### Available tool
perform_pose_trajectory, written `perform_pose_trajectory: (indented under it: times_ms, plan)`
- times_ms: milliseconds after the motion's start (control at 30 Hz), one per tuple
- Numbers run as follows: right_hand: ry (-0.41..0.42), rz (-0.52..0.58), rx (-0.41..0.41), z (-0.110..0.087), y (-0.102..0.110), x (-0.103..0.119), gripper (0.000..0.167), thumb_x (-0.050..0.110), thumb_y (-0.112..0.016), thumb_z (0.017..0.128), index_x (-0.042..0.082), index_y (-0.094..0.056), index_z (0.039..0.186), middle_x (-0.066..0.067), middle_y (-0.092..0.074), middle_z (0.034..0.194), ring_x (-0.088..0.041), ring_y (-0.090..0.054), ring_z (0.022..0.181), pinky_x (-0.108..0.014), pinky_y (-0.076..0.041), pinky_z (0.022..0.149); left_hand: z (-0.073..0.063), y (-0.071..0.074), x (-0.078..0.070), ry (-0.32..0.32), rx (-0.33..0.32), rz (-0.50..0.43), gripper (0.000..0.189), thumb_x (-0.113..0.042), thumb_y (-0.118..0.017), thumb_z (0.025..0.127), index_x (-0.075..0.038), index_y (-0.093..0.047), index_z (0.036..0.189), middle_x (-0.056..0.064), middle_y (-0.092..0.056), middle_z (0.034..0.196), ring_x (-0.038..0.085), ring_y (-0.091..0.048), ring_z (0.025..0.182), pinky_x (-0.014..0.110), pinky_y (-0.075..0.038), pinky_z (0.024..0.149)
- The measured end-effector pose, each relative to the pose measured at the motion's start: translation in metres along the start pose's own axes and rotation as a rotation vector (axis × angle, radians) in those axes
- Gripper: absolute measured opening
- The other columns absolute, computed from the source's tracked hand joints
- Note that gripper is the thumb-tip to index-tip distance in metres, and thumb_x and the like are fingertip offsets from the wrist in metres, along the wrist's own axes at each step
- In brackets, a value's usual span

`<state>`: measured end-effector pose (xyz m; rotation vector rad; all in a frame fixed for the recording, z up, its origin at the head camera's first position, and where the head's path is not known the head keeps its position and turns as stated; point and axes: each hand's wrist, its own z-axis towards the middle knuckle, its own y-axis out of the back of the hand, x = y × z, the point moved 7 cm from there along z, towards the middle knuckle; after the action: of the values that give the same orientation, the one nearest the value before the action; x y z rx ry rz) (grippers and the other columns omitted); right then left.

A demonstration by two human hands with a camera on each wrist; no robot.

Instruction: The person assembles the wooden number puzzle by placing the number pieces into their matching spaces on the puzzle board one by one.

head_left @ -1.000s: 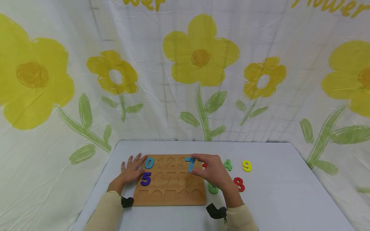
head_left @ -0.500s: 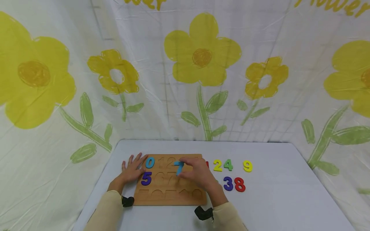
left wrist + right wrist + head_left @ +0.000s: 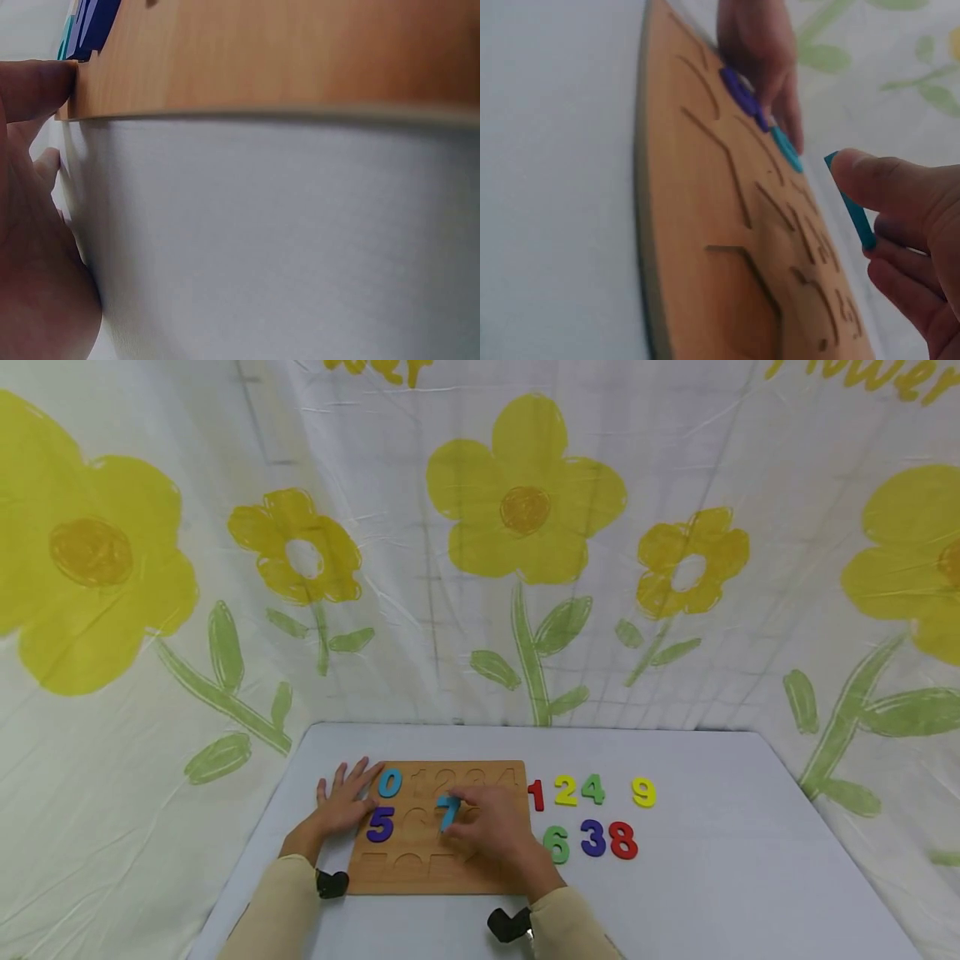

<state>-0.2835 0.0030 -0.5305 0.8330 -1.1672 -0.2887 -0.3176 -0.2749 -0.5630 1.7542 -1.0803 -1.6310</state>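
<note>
A white cloth [image 3: 390, 610] with yellow flowers fills the far side; its yellow lettering, cut off at the top, shows "wer" left of centre and "Flower" at far right. Before it spreads the white desk [image 3: 712, 877]. On its left half lies the wooden board [image 3: 435, 887], with sunken shapes in three rows; 1, 2, 3 and 4 are readable in the far one. Cream sleeves [image 3: 273, 906] reach in from the near side. The right hand [image 3: 491, 827] pinches the blue 7 [image 3: 449, 812] over the middle of the board, clear of the wood, and blocks the recesses at right. The left hand [image 3: 343, 806], fingers spread, touches the board's left edge. A black camera [image 3: 510, 925] sits at each wrist. The blue 0 [image 3: 390, 782] and purple 5 [image 3: 380, 825] are at the board's left side. Right of it, far row: red 1 [image 3: 536, 796] just beside the edge, yellow 2 [image 3: 567, 792], green 4 [image 3: 596, 792], yellow 9 [image 3: 643, 792]; nearer: green 6 [image 3: 556, 845], partly hidden by the wrist, purple 3 [image 3: 594, 837], red 8 [image 3: 623, 841].
</note>
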Motion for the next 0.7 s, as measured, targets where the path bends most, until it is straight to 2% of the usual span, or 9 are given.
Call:
perform_pose_trajectory:
  times_ms: [133,300,567,700]
  plan:
    - [-0.036,0.021,0.025,0.000,-0.010,-0.003,0.056,0.033,-0.091,0.091,0.021,-0.075,0.143,0.006,-0.075,0.142,-0.021,-0.065,0.127,-0.040,-0.058,0.105,0.001,-0.002,0.005,-0.029,-0.029,-0.018,0.072,-0.022,-0.059,0.101,-0.010,-0.039,0.169,0.030,-0.017,0.179,0.063,0.004,0.163,0.083,0.016,0.121]
    - [-0.028,-0.028,0.049,0.001,-0.018,-0.004,0.060,0.034,-0.090,0.092,0.019,-0.072,0.147,0.004,-0.073,0.146,-0.024,-0.064,0.137,-0.047,-0.056,0.114,0.004,-0.005,0.011,-0.039,-0.030,-0.018,0.072,-0.024,-0.056,0.102,-0.011,-0.037,0.170,0.029,-0.015,0.180,0.063,0.006,0.163,0.082,0.019,0.121]
    - [0.024,-0.090,0.033,0.003,-0.028,-0.003,0.056,0.029,-0.091,0.092,0.016,-0.074,0.143,0.004,-0.076,0.141,-0.019,-0.069,0.131,-0.043,-0.057,0.112,0.003,-0.003,0.005,0.019,0.026,-0.001,0.074,-0.023,-0.060,0.103,-0.013,-0.035,0.172,0.026,-0.011,0.182,0.061,0.008,0.165,0.082,0.017,0.122]
    - [0.044,-0.128,0.025,0.003,-0.028,0.001,0.050,0.027,-0.091,0.091,0.017,-0.075,0.138,0.007,-0.079,0.129,-0.011,-0.070,0.115,-0.038,-0.060,0.106,0.003,-0.003,0.004,0.024,0.028,0.002,0.074,-0.023,-0.059,0.103,-0.013,-0.035,0.172,0.027,-0.011,0.182,0.061,0.008,0.164,0.082,0.017,0.122]
